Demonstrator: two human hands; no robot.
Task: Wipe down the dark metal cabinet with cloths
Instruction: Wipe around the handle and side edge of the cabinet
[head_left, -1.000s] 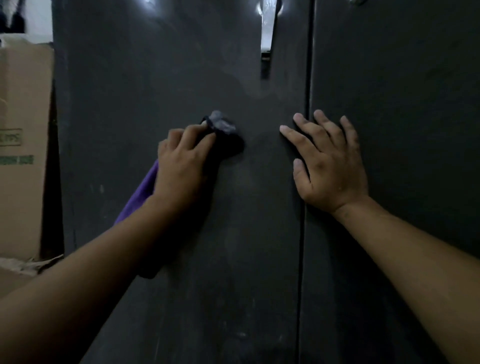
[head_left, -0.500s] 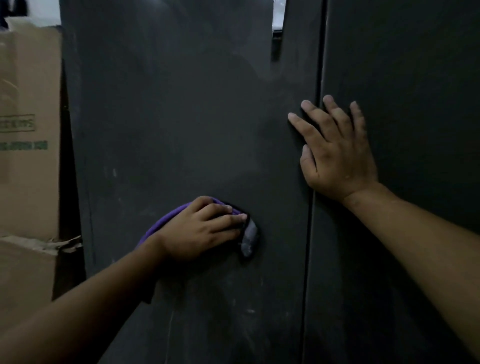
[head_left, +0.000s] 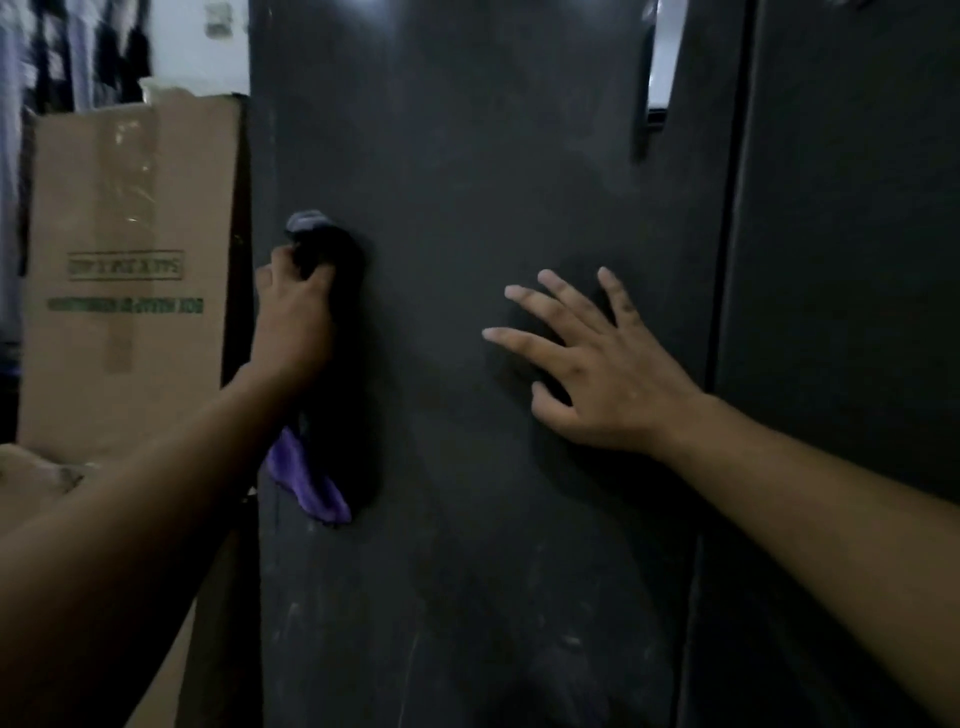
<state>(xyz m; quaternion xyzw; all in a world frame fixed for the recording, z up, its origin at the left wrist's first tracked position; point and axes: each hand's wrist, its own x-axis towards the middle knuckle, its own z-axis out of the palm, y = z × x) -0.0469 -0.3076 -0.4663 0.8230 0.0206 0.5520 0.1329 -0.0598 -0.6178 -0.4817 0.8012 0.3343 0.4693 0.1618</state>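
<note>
- cabinet (head_left: 467, 156) fills centre and right of frame; dark, dull, two doors with a vertical seam right of centre; handle (head_left: 643, 104) seen at upper right of the near door
- left hand (head_left: 296, 317) at mid-left of frame, at the door's left edge; fingers curled round a bunched cloth (head_left: 311, 483), wad pressed to the metal above the knuckles; purple tail hangs loose below the wrist
- right hand (head_left: 597, 379) at centre right; nothing held, fingers spread and straight over the door; real contact of palm with metal cannot be told
- cardboard box (head_left: 130, 260) stands just beside the cabinet at left; hanging clothes blurred in upper left corner
- step judged: left door being wiped, edge strip in hand; pale scuffs and streaks visible in lower part of the door, so that area is judged not done
- to do well: cloth should be spread flatter so more face is covered; loose tail should be gathered in so it is not dragged; strokes should be overlapped from the edge toward the seam, top to bottom; door should be steadied by the free hand; box should not be snagged
</note>
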